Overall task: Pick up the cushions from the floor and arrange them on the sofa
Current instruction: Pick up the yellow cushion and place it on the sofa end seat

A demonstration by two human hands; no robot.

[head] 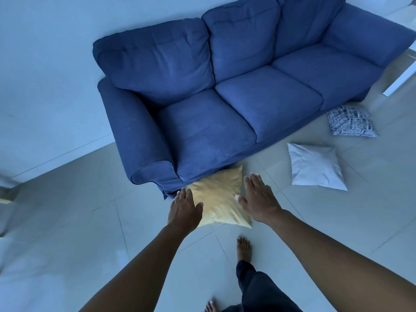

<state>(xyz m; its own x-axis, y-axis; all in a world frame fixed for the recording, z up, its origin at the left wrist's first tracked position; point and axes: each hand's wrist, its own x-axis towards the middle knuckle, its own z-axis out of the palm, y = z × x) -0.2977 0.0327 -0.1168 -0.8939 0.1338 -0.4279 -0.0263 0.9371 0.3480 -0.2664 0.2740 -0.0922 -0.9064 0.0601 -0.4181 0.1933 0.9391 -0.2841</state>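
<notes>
A yellow cushion (pixel 219 199) lies on the tiled floor against the front left corner of the blue three-seat sofa (pixel 225 122). My left hand (pixel 183 209) hovers open over the cushion's left edge. My right hand (pixel 258 199) is open over its right edge, fingers spread. Neither hand grips it. A white cushion (pixel 315 166) lies on the floor further right. A patterned blue-and-white cushion (pixel 351 121) rests on the floor by the sofa's right end. The sofa's seats hold no cushions.
My bare feet (pixel 244 247) stand on the floor just behind the yellow cushion. A white table leg (pixel 403 77) stands at the far right beside the sofa. A pale wall runs behind the sofa.
</notes>
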